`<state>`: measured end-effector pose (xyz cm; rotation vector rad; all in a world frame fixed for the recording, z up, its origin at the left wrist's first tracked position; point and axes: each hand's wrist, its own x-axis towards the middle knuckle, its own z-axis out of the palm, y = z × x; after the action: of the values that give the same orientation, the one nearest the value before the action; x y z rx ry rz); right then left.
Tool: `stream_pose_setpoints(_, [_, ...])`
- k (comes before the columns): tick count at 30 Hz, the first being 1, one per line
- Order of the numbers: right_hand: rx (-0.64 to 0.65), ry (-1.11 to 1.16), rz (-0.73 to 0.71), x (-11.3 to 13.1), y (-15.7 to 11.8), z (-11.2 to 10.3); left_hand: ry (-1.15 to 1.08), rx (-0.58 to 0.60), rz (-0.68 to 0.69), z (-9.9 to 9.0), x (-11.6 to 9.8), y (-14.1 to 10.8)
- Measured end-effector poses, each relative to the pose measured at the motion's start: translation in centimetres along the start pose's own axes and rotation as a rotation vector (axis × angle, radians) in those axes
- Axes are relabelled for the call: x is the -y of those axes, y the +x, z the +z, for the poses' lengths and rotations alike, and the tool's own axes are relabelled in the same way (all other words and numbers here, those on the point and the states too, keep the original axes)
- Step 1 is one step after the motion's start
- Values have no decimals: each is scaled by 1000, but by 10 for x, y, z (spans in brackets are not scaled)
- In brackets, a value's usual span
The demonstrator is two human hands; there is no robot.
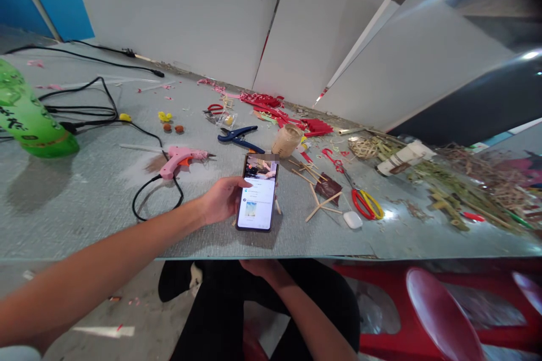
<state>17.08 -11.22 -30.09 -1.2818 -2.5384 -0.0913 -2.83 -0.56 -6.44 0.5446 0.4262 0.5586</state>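
Note:
My left hand (pixel 222 199) grips a smartphone (pixel 257 197) from its left side, thumb over the lit screen. The phone is held tilted above the front of the table, with its screen toward me. Below the table edge, my right hand (pixel 257 267) rests by my lap; its fingers are hidden under the tabletop. Left of the phone lies a pink glue gun (pixel 178 159) with a black cord. Just behind the phone are a tan jar (pixel 287 141) and blue-handled cutters (pixel 239 136). Thin wooden sticks (pixel 324 206) lie to its right.
Red-and-yellow-handled scissors (pixel 366 203) and a white earbud case (pixel 352 220) lie at the right. A green bottle (pixel 36 118) stands far left near black cables (pixel 80 110). Red scraps (pixel 271 106) line the back; dried stalks (pixel 453 186) cover the right end. A red stool (pixel 440 310) stands below.

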Motion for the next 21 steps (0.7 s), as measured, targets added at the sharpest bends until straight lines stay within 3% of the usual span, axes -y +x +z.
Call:
stream_pose_setpoints(15, [-77, -39, -13, 1, 0, -12, 55, 76, 70, -6, 3, 3])
stream_pose_setpoints(21, [-94, -42, -27, 2, 1, -15, 89, 6, 70, 1, 3, 0])
